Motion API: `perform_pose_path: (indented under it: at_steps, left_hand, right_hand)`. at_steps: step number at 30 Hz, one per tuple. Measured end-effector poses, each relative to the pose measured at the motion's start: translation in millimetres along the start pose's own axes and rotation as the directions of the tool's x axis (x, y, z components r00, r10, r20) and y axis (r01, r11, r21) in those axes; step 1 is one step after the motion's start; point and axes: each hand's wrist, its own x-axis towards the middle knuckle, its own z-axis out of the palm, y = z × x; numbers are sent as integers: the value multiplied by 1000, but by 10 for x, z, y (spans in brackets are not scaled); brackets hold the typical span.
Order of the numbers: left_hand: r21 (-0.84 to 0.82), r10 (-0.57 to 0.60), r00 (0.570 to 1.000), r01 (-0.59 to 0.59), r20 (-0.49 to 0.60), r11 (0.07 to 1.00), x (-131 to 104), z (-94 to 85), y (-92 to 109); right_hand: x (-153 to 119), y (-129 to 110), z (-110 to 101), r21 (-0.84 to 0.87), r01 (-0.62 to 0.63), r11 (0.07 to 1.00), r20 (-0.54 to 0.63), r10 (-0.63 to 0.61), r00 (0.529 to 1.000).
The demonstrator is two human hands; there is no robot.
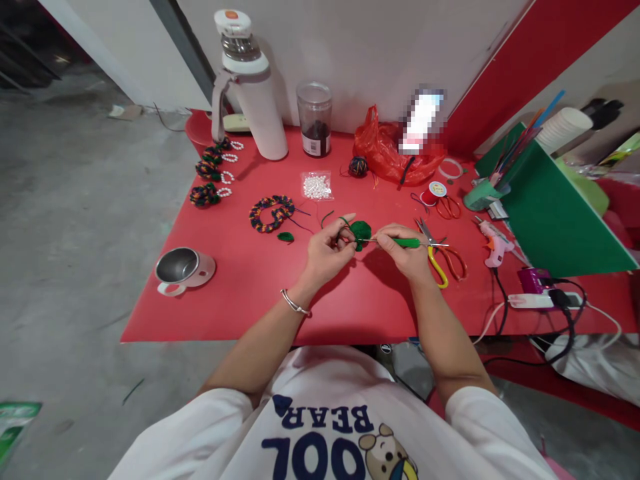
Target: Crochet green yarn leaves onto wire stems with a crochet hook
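Note:
Over the middle of the red table, my right hand (403,253) grips a crochet hook (407,243) with a green handle, its thin metal shaft pointing left. My left hand (330,250) is closed, with green yarn pinched at its fingertips; the exact stitch is too small to make out. A ball of green yarn (361,231) lies between the two hands, just behind the hook's tip. Left of my left hand are a small green crocheted leaf (285,237) and a multicoloured crocheted strip (260,215) curled into a ring.
Scissors (439,267) lie right of my right hand, near a glue gun (496,248) and power strip (530,301). Behind are a bag of white beads (317,186), a jar (315,123), a tall bottle (260,100) and a red plastic bag (383,150). A mug (200,268) stands left.

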Motion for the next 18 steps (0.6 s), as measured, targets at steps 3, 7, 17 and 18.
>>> perform_pose_path:
  at_steps: [3, 7, 17, 18]
  left_hand:
    - [-4, 3, 1000, -3, 7, 1000, 0, -3, -2]
    - [6, 17, 1000, -17, 10, 1000, 0, -4, -7]
    - [85, 77, 997, -78, 14, 993, -19, 2, -6]
    - [91, 79, 997, -80, 15, 993, -20, 1, 3]
  right_hand:
    - [-4, 0, 5, 11, 7, 1000, 1, -7, 1000]
    - [-4, -11, 10, 7, 0, 1000, 1, 0, 1000]
    - [-11, 28, 31, -5, 33, 999, -3, -33, 999]
    - [-11, 29, 33, -11, 31, 999, 0, -31, 1000]
